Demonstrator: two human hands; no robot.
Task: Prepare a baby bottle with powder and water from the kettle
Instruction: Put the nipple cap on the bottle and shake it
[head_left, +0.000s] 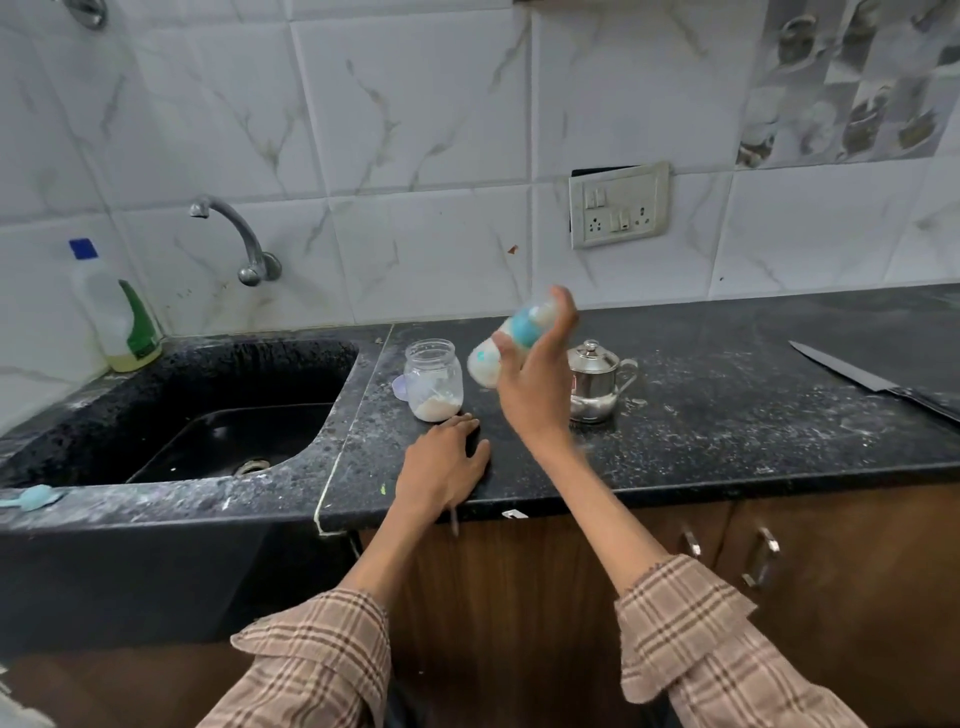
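While the right hand (530, 384) is raised above the surface (727, 415), its fingers (566, 312) curl round a baby bottle (511, 340), which is tilted and blurred: its teal collar points up and away toward the wall, its milky white body down and toward the sink (218, 415). The bottle hangs in the air above the middle of the surface, between a jar (434, 379) and a steel kettle (595, 382), touching neither. The left hand (441, 467) lies flat near the front edge of the surface, fingers straight and spread, holding nothing; its fingertips reach just short of the jar. The jar is clear, open at the top, with pale powder in its bottom; a small lilac piece (401, 387) lies against its sink side. The lidded kettle stands upright behind the right wrist. A knife (852, 371) lies near the right edge of the surface, well apart from the rest. At the back corner of the sink stands a soap bottle (117, 312) with a blue cap, beside a wall tap (239, 234). A pale blue scoop (34, 500) rests on the sink's front rim. Both sleeves are plaid.
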